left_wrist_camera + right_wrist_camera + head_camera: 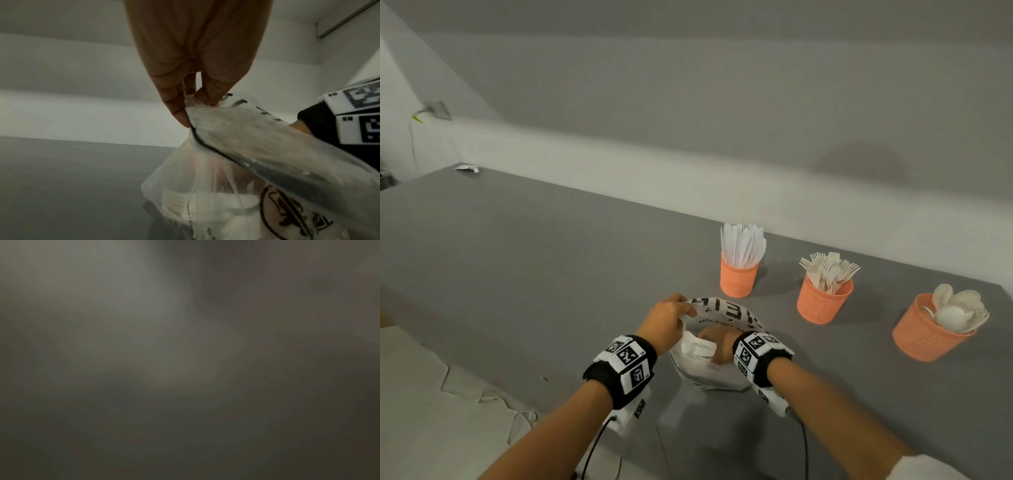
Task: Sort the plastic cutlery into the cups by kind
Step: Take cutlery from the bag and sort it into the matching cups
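The left hand [666,320] pinches the rim of a clear plastic bag [726,313] between thumb and fingers [174,100], holding its mouth up and open above the grey table [517,274]. The right hand [717,344] is sunk into that opening just beside the pinch, wrist deep; its fingers are hidden by the plastic, so I cannot tell whether it holds anything, and its wrist camera shows only a dark blur. Pale cutlery [216,211] shows dimly through the bag's wall below the pinched rim.

Beyond the bag and off to the right hand's side stand three orange mesh cups, well apart from the grip. The cup of knives [739,275] is nearest the bag, the cup of forks [823,299] next, and the cup of spoons [928,330] farthest right. All three are upright with the cutlery standing in them.
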Available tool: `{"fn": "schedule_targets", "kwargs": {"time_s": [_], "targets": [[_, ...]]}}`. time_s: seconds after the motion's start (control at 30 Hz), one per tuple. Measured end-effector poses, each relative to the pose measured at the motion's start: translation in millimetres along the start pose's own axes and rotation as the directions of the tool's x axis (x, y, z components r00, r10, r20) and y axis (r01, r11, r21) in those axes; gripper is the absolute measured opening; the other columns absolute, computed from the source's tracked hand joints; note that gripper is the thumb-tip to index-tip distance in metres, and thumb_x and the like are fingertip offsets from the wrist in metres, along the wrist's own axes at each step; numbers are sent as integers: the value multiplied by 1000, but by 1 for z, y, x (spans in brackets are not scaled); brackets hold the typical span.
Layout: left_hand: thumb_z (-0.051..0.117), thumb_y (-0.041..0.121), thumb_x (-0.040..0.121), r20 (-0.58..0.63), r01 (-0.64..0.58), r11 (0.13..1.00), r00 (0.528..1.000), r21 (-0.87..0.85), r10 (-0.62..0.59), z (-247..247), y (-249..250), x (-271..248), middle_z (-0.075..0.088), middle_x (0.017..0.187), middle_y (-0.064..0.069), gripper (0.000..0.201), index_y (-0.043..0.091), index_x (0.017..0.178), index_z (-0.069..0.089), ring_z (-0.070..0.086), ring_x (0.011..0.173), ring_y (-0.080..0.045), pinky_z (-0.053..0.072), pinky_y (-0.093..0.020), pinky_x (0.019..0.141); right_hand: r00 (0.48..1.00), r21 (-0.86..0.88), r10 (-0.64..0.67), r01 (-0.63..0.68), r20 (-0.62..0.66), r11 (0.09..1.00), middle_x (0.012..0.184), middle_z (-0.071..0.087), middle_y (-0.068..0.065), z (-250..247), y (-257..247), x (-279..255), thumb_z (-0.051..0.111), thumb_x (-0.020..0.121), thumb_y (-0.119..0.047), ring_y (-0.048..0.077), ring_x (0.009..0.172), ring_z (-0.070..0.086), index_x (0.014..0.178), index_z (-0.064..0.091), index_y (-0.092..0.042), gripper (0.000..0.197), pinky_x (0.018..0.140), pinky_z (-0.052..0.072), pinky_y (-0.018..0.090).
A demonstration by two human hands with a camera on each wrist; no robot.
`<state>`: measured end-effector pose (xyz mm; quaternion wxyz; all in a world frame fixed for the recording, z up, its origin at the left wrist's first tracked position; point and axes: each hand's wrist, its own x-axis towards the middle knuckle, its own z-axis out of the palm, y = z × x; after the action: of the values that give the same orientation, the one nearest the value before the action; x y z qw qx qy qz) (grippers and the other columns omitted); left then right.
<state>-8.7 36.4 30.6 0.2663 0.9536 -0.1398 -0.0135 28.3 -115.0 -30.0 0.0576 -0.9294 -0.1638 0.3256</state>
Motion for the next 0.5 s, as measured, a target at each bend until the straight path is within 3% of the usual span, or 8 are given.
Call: {"fn": "schedule_targets", "kwargs": {"time_s": [0.1,0.2,0.33,0.5], "targets": [[38,-12,86,1,-11,1000,1000,1,11,-2,0,1,55,123,-12,40,4,109,66,57,108,-28,43,-23,92,999,-20,-10,9,-47,1000,122,57,6,0,-3,0,59,86,-27,28,113,53,123,49,-20,39,88,40,36],[37,-15,84,2,-8,1000,1000,6,8,-4,-4,4,55,123,-11,43,4,108,66,57,109,-28,44,-25,93,990,79,-16,27,-138,997,124,57,9,3,2,1,58,86,-32,29,114,54,124,51,-16,41,86,40,34],[37,-14,83,5,2,1000,1000,31,-2,-7,-7,7,55,123,-10,43,5,110,66,56,109,-27,43,-24,93,976,210,-25,72,-218,975,123,58,0,5,7,-3,54,82,-45,23,116,54,120,51,-30,42,98,43,37],[39,-10,86,-15,12,998,1000,61,-11,-6,-7,10,54,123,-9,39,6,110,65,57,108,-25,44,-26,94,963,159,9,36,-270,987,137,47,11,8,8,-5,56,88,-35,30,125,46,136,41,-13,55,103,38,39]]}}
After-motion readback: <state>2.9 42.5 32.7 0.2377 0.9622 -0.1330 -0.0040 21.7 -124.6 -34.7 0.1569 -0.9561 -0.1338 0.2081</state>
